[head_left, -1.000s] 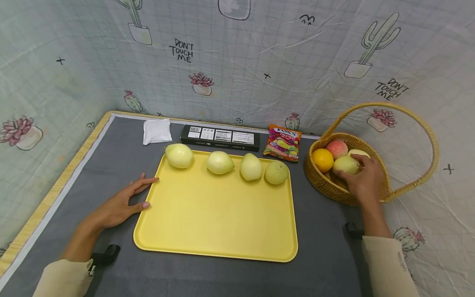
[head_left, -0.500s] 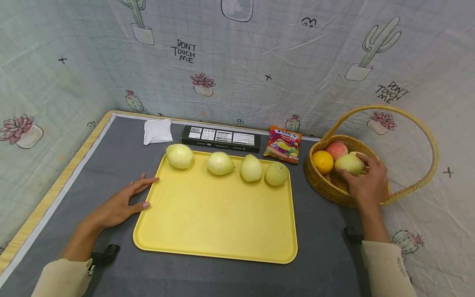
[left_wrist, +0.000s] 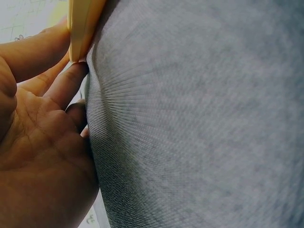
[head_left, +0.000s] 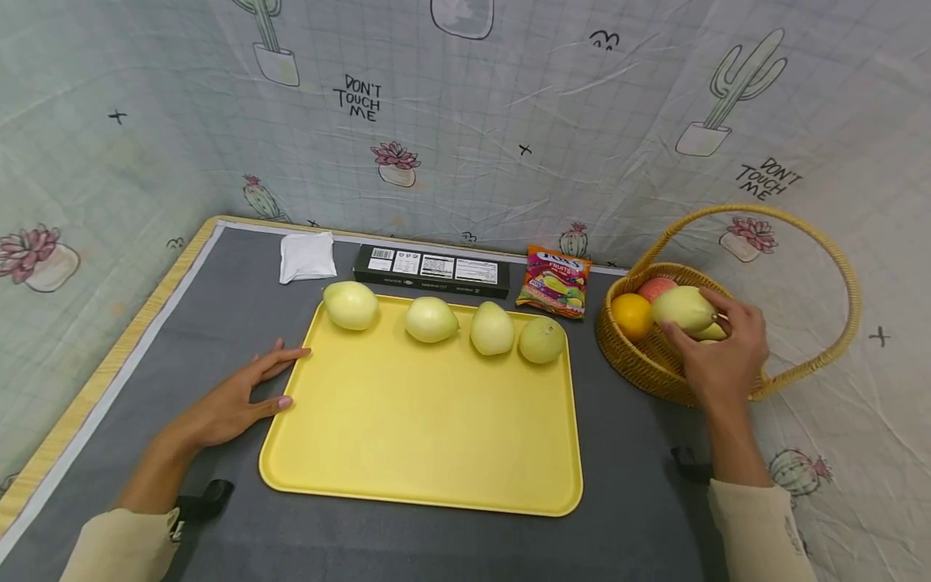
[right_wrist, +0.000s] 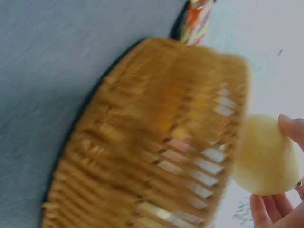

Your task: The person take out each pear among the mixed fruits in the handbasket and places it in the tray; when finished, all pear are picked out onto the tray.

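My right hand grips a pale yellow-green pear between thumb and fingers, over the wicker basket. The right wrist view shows this pear above the basket's rim. Below it in the basket sit an orange, a partly covered pink-red peach and another pale green fruit, mostly hidden. At the left edge of the yellow tray, my left hand touches the rim with extended fingers and thumb. Several pears, including a leftmost one, line the tray's far side.
Behind the tray lie a white packet, a long black box and an orange candy bag. The basket's tall handle arches to the right. A patterned cloth hangs behind the grey-covered table.
My right hand has lifted the pear up from among the basket's fruit, uncovering another pale green fruit beneath. My left hand stays at the tray's edge.
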{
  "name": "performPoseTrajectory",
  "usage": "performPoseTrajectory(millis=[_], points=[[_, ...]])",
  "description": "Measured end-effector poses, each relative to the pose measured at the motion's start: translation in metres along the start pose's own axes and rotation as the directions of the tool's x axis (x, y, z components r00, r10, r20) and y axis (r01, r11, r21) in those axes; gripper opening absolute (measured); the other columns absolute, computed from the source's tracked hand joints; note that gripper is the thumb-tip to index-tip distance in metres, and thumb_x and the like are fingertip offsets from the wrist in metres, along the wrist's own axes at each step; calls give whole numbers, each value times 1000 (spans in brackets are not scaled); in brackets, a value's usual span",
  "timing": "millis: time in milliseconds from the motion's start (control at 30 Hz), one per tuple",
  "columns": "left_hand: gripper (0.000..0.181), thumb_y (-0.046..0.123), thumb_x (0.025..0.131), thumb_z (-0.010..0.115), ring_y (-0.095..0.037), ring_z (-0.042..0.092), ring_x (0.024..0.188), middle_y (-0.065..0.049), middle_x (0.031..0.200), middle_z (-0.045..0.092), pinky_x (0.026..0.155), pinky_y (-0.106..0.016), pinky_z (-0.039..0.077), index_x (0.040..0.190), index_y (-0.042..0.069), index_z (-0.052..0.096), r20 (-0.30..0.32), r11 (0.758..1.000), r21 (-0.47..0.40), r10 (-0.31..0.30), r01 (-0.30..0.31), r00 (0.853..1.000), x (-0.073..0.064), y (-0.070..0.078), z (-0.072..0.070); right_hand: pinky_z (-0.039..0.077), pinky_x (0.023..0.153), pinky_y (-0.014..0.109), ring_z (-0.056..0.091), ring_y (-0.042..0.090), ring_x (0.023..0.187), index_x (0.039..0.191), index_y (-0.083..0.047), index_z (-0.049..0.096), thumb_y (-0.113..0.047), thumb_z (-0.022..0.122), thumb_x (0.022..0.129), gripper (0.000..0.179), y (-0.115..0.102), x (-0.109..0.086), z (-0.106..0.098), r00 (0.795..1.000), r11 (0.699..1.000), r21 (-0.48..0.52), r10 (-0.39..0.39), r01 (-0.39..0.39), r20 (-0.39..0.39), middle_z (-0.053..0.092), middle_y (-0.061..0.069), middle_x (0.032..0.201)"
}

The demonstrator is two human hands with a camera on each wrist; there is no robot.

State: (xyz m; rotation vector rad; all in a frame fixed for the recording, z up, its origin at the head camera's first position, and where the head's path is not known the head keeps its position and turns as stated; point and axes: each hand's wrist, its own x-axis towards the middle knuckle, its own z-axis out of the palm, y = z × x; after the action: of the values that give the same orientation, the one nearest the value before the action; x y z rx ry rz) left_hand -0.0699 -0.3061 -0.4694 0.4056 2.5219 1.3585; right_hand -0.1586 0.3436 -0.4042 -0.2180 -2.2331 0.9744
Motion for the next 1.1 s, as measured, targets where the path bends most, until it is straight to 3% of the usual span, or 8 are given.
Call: performPoseTrajectory(millis=[267, 500, 767, 833, 1033, 1100], points=[[74, 15, 99, 75, -56, -4, 162, -31, 172, 26, 118, -88, 0, 163, 13, 39, 4, 1000, 3, 1, -1, 1000, -1, 0, 0, 52, 104, 12, 54, -4, 117, 132, -20, 77, -7, 100, 70, 67, -35, -7, -3, 996, 991, 93, -93, 92, 11, 51, -30, 117], [73, 15, 99, 75, -57, -4, 161, -32, 171, 26, 119, -86, -4, 163, 12, 39, 6, 1000, -3, 12, -12, 1000, 0, 0, -1, 52, 102, 10, 54, -3, 117, 129, -2, 76, 7, 96, 68, 65, -84, -20, -5, 987, 970, 188, -161, 154, 23, 55, -27, 118], [72, 14, 99, 75, -57, -4, 161, -32, 171, 27, 120, -85, -6, 163, 11, 40, 2, 1000, -2, 20, -20, 1000, -1, 0, 0, 52, 99, 8, 56, 0, 115, 127, -1, 76, 10, 95, 66, 65, -108, -30, -1, 970, 938, 275, -236, 212, 55, 59, -24, 118], [72, 14, 99, 75, -57, -4, 161, -32, 171, 28, 121, -85, -6, 163, 11, 40, 1, 1000, -4, 21, -21, 1000, -1, -1, 0, 51, 99, 9, 55, 0, 115, 128, 0, 75, 11, 94, 67, 65, -112, -33, 2, 964, 932, 285, -256, 226, 70, 61, -18, 119], [73, 16, 100, 75, -55, -3, 162, -30, 171, 28, 120, -85, -4, 163, 14, 40, -1, 1000, 7, 9, -9, 1000, 0, -1, -1, 49, 103, 10, 55, -1, 118, 131, -3, 75, 12, 95, 67, 69, -108, -35, 17, 945, 919, 293, -306, 262, 117, 64, 17, 124], [73, 16, 99, 75, -55, -2, 162, -30, 171, 28, 120, -86, -2, 163, 14, 40, -3, 1000, 10, 9, -9, 1000, 0, 0, -1, 49, 107, 12, 55, 1, 120, 131, -4, 75, 12, 96, 65, 71, -106, -35, 22, 934, 907, 316, -331, 276, 132, 63, 20, 125]])
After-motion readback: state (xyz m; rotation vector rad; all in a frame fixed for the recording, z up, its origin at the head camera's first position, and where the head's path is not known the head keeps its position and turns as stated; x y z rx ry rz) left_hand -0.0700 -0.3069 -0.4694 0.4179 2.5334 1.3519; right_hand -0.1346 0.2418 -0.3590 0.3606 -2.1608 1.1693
